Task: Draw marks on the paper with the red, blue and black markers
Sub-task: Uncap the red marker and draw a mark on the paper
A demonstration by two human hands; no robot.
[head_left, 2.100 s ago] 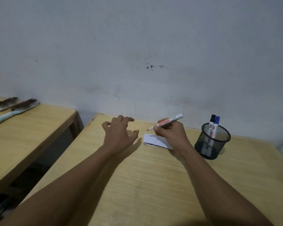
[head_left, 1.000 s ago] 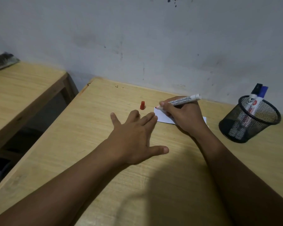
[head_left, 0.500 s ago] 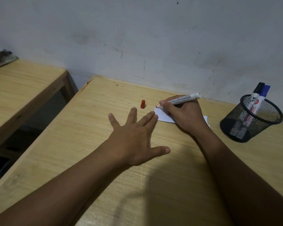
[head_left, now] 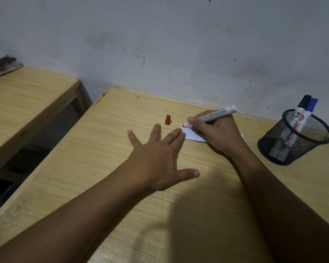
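Note:
A small white paper [head_left: 191, 134] lies on the wooden table [head_left: 106, 130], mostly covered by my right hand [head_left: 217, 133]. That hand grips the uncapped red marker [head_left: 216, 113], whose tip rests on the paper's far left corner, where a small red mark shows. The marker's red cap [head_left: 167, 119] stands on the table just left of the paper. My left hand [head_left: 160, 154] lies flat with fingers spread, fingertips touching the paper's left edge. The black marker [head_left: 301, 107] and blue marker [head_left: 310, 109] stand capped in a black mesh cup [head_left: 292, 149] at the right.
A grey wall runs right behind the table. A second wooden table [head_left: 27, 103] stands to the left across a dark gap, with a brush [head_left: 2, 66] at its far end.
My left hand set the red cap down and flattened on the table beside the paper. My right hand lowered the marker tip onto the paper, and a red mark now shows there.

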